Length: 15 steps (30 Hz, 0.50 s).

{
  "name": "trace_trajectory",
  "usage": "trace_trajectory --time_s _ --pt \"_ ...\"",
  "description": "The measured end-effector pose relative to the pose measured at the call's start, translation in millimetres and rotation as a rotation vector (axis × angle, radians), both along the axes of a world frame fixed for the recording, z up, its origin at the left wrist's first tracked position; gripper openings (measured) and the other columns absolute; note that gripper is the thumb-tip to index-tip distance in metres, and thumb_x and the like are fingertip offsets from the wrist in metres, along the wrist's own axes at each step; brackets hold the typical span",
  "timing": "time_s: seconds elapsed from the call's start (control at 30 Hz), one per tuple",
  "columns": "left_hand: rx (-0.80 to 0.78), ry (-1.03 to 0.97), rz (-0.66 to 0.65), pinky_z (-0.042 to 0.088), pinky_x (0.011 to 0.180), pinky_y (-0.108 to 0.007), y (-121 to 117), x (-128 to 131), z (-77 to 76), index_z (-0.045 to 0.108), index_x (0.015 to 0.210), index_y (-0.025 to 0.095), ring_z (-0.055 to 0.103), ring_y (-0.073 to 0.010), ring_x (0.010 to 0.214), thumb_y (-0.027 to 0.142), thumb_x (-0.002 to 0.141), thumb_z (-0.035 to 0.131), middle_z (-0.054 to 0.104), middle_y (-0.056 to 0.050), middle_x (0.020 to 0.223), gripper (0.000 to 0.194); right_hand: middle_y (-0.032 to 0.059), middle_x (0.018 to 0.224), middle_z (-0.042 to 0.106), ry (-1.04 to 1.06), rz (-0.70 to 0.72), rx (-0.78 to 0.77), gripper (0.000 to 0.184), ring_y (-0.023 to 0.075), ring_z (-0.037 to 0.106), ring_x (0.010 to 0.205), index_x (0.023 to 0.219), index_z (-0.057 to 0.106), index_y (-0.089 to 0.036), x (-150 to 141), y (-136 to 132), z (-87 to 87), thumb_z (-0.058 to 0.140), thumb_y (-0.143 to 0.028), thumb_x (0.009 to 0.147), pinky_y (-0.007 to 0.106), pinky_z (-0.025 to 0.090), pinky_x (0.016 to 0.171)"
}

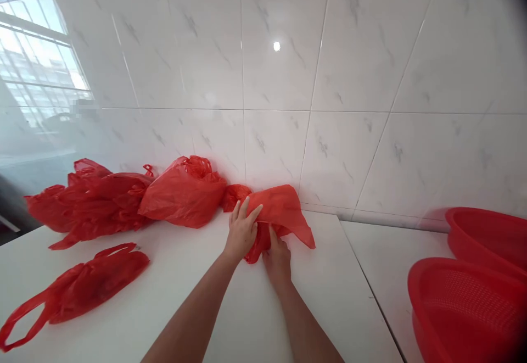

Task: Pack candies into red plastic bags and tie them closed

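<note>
A red plastic bag [280, 206] lies against the wall end of the white table, with a crumpled part bunched under its flat, smooth flap. My left hand [242, 231] rests on the bag's left side, fingers spread and pointing away from me. At the bag's near edge, my right hand [278, 256] has its fingers partly tucked under the red plastic, so the fingertips are hidden. Just left of that bag sits a fuller, knotted red bag [185, 193], with a small red bunch of plastic [236, 195] between them.
More red bags [102, 198] are heaped along the wall at the far left. One red bag with loop handles [96, 286] lies nearer on the white table [173, 297]. Two red plastic baskets [428, 275] stand at the right, beyond a table seam. White tiled wall [280, 77] rises behind.
</note>
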State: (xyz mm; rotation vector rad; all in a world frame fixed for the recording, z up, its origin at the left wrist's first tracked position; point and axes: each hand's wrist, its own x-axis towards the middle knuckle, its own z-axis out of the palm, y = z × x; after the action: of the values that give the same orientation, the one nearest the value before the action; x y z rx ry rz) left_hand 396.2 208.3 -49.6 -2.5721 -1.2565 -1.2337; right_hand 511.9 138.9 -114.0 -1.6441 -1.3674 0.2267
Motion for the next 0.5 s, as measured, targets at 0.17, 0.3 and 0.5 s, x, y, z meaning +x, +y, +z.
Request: trace_trajectory --time_s 0.17,0.3,0.5 --pt "-0.330 0.099 -0.125 0.018 0.109 -0.056 45.1 21.7 -6.1 0.048 0.133 0.033 0.011 -0.0312 0.142 0.030 0.087 0.047 0.018 -0.004 0.155 0.046 0.0044 0.084 0.064 0.004 0.003 -0.034 0.021 0.0226 0.054 0.086 0.075 0.067 -0.023 2.9 6.3 -0.4 0.051 -0.011 0.076 0.036 0.039 0.080" --pt "-0.376 0.098 -0.096 0.013 0.111 -0.054 55.8 33.7 -26.9 0.045 0.135 0.031 0.010 -0.0285 0.142 0.038 0.090 0.043 0.019 -0.006 0.155 0.046 0.0049 0.089 0.064 0.148 0.014 0.010 0.020 0.0210 0.053 0.089 0.080 0.067 -0.022 3.8 7.5 -0.2 0.049 -0.013 0.077 0.034 0.040 0.083" --pt "-0.368 0.108 -0.047 0.015 0.111 -0.051 56.3 38.0 -33.2 0.040 0.139 0.028 0.012 -0.0264 0.142 0.037 0.092 0.038 0.020 -0.009 0.154 0.048 0.0034 0.080 0.065 0.441 0.087 0.030 0.019 0.0182 0.057 0.077 0.076 0.064 -0.018 19.1 -4.2 6.2 0.049 -0.030 0.078 0.029 0.045 0.071"
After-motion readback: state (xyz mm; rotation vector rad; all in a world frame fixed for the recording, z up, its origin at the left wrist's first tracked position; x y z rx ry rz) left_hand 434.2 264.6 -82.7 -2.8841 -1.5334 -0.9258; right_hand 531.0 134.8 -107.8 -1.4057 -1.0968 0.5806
